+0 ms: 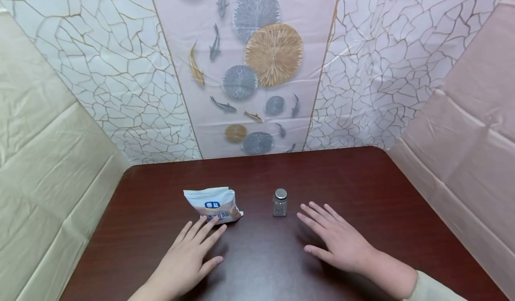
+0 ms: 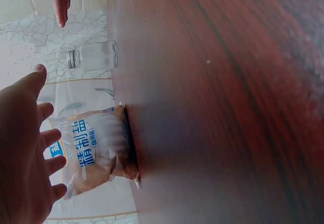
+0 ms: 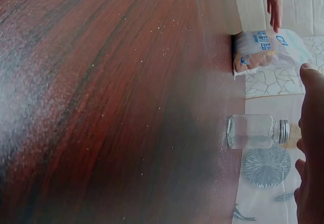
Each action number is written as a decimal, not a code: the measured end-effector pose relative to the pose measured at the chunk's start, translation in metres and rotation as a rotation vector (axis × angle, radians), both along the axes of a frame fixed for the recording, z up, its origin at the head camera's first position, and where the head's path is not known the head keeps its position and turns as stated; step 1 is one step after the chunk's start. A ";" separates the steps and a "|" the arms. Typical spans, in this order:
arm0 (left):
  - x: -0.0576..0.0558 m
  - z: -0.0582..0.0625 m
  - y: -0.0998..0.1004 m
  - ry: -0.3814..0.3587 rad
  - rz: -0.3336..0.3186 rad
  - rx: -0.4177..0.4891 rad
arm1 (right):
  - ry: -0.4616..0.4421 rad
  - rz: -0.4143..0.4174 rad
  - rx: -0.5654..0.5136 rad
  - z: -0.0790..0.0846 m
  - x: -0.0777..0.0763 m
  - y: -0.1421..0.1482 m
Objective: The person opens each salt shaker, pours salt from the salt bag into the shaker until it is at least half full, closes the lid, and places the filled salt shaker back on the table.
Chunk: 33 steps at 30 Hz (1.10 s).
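A bag of salt [image 1: 219, 205] with blue lettering stands on the dark table, left of centre. To its right a small glass shaker [image 1: 280, 205] with a silver metal cap stands upright. My left hand [image 1: 189, 256] hovers palm down with its fingers spread, the fingertips overlapping the bag's lower edge in the head view. My right hand [image 1: 342, 238] is held over the table to the right of the shaker, fingers extended, holding nothing. In the right wrist view the glass of the shaker [image 3: 253, 131] looks clear, and the bag [image 3: 263, 51] stands beyond it.
The reddish-brown table [image 1: 257, 265] has rounded far corners. Behind it hangs a patterned cloth [image 1: 241, 113] with fish and round leaf shapes. Plain beige cloth walls [image 1: 52, 167] close in both sides. Tiny pale specks dot the tabletop in the right wrist view.
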<state>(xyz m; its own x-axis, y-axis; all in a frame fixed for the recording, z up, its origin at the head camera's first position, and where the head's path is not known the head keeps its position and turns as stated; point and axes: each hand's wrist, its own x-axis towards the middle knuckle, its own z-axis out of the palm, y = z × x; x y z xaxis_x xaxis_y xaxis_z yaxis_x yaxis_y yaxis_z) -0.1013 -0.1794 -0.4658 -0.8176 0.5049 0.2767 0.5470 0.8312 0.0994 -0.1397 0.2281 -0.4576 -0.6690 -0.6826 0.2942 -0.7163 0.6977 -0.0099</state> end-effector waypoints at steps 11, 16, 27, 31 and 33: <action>0.001 0.005 0.016 -0.035 0.060 0.109 | 0.005 -0.032 -0.185 0.007 -0.005 -0.010; -0.001 0.003 0.028 -0.107 0.099 0.160 | -0.032 -0.096 -0.237 0.010 -0.010 -0.016; -0.018 0.001 0.059 -0.181 0.084 0.226 | -0.191 -0.291 -0.299 0.008 -0.020 -0.028; -0.027 0.001 0.071 -0.214 0.094 0.249 | -0.215 -0.307 -0.321 0.008 -0.026 -0.032; -0.031 0.002 0.077 -0.232 0.104 0.271 | -0.221 -0.312 -0.334 0.009 -0.029 -0.034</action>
